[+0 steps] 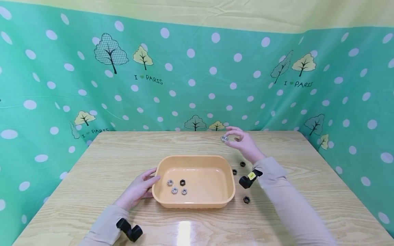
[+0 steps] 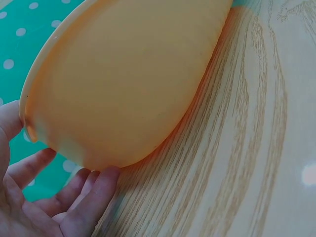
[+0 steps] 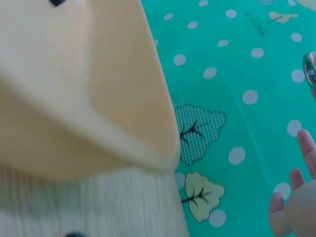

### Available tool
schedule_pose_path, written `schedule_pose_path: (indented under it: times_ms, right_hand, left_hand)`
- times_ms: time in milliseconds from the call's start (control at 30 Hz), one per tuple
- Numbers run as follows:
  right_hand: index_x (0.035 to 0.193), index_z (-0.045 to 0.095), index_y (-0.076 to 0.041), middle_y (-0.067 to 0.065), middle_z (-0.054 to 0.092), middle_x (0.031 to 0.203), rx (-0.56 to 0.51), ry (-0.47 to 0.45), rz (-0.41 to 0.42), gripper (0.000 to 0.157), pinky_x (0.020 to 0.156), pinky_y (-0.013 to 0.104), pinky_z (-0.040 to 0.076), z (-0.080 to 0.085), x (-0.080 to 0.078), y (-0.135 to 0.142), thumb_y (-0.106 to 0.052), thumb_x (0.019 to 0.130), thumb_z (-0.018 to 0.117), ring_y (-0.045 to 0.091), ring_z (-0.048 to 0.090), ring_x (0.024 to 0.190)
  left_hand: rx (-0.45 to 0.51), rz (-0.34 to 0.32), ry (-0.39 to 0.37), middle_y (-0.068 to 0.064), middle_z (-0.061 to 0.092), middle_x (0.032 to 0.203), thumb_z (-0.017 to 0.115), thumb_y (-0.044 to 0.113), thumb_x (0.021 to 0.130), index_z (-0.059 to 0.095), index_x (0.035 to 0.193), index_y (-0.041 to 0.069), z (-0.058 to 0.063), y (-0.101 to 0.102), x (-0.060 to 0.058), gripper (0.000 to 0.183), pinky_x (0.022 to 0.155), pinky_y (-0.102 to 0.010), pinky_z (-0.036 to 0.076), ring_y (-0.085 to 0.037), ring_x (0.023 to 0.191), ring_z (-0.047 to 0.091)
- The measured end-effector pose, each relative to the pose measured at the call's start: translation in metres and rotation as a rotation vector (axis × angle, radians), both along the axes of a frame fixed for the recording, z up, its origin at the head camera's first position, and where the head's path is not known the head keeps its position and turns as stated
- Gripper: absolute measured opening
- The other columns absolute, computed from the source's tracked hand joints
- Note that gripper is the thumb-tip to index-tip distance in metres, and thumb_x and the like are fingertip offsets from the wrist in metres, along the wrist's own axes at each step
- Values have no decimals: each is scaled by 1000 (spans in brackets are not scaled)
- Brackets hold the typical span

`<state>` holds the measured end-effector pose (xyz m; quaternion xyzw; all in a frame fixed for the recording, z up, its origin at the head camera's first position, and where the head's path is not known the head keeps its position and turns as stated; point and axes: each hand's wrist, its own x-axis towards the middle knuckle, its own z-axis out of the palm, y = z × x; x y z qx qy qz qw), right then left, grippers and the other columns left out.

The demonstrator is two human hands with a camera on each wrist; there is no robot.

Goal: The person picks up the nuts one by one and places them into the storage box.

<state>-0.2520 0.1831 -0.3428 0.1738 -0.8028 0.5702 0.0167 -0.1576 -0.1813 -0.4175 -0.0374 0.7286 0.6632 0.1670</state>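
A peach-coloured plastic basin (image 1: 209, 201) stands on the wooden table. My left hand (image 1: 140, 189) grips its left end, thumb over the rim and fingers under the outer wall, as the left wrist view shows. Inside, toward the left, lie several silver hex nuts (image 1: 174, 190) and one black nut (image 1: 182, 182). Beyond the basin's far right corner, my right hand (image 1: 244, 143) pinches a silver nut (image 1: 224, 138) between thumb and index finger, raised above the table. That silver nut (image 3: 310, 69) also shows at the right edge of the right wrist view.
Right of the basin, black nuts lie on the table: one at the back (image 1: 243, 164), one by the basin wall (image 1: 235, 172) and one nearer the front (image 1: 246, 200). A green dotted curtain (image 1: 191, 82) hangs behind and along both sides of the table (image 1: 123, 147).
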Motion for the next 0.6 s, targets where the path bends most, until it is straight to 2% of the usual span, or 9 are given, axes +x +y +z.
schedule_pose_path:
  times_ms: [133, 233, 400, 600]
  right_hand:
    - [106, 61, 4, 12, 41, 144, -54, 3, 31, 26, 115, 58, 21, 1, -1, -11, -4, 82, 67, 29, 20, 142]
    - [105, 61, 2, 14, 40, 144, -82, 12, 55, 24, 114, 59, 21, 0, -1, -19, -5, 83, 67, 28, 19, 143]
    - [96, 65, -12, 15, 41, 143, -152, 6, 82, 17, 114, 59, 21, -1, -1, -30, -3, 82, 65, 29, 21, 141]
    - [91, 65, -20, 17, 39, 144, -198, -8, 114, 22, 114, 59, 19, -2, 0, -42, -1, 82, 63, 31, 24, 140]
  left_hand:
    - [-8, -5, 2, -32, 40, 137, 52, 25, 97, 22, 148, 1, -1, -1, -1, 64, 77, -36, 60, -18, 92, 65]
    - [-8, -6, 2, -32, 39, 137, 52, 25, 97, 21, 148, 1, -1, -1, -1, 64, 77, -36, 60, -18, 92, 65]
    - [4, 4, -3, -32, 39, 137, 52, 24, 97, 22, 148, 1, -2, 0, -1, 63, 76, -36, 60, -18, 91, 65]
    - [-1, 18, -6, -31, 40, 137, 52, 24, 97, 24, 148, 2, -3, 0, -1, 62, 76, -35, 60, -18, 92, 65]
